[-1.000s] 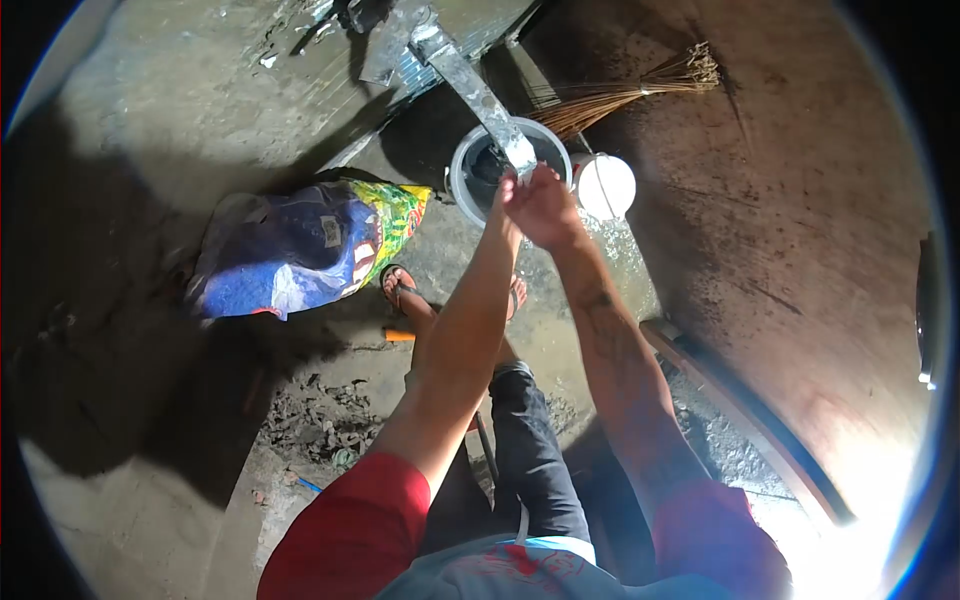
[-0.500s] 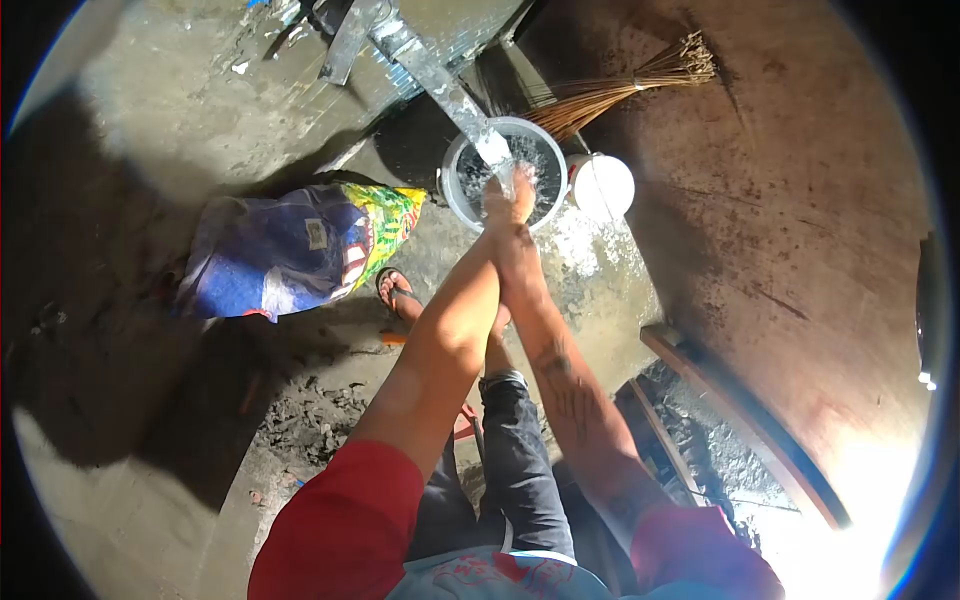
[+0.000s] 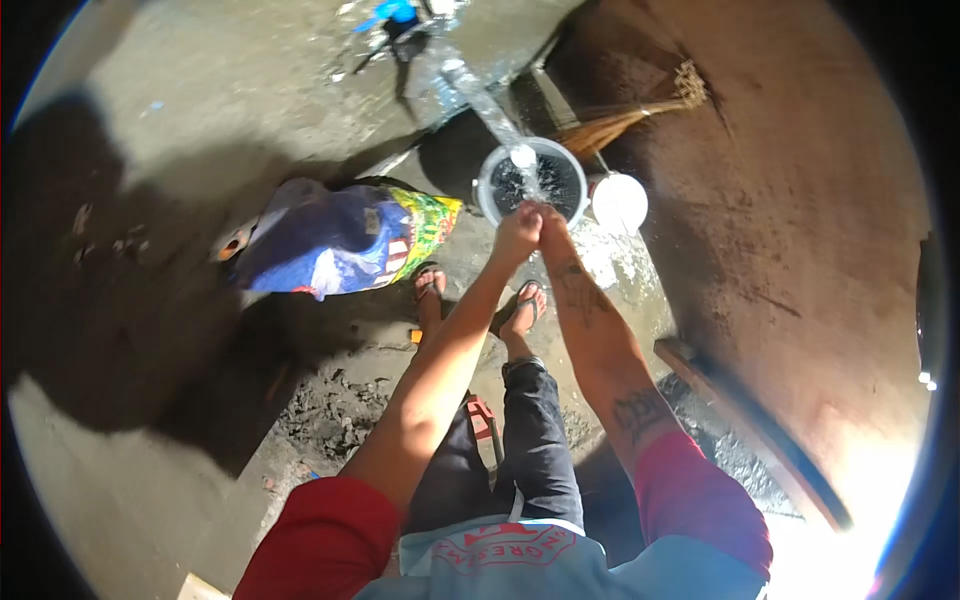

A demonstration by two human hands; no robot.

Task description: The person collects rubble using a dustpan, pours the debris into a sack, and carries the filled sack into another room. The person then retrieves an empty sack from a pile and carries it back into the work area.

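A grey bucket (image 3: 485, 185) of splashing water stands under a clear stream of water (image 3: 487, 105). Close together at the bucket's near rim are my left hand (image 3: 518, 232) and my right hand (image 3: 552, 228), seemingly touching one another. The fingers of both look curled and closed. Whatever may be between them is too small and blurred to make out. Wet skin shines on both hands.
A blue and yellow sack (image 3: 345, 235) lies left of the bucket. Right of it sit a white round container (image 3: 620, 204) and a stick broom (image 3: 635, 115). A wooden beam (image 3: 750, 425) crosses the lower right. My sandalled feet (image 3: 525, 307) stand on wet concrete.
Both hands have come back from under the stream inside the bucket to its near rim. My forearms, which overlapped, are now apart. The view has shifted slightly.
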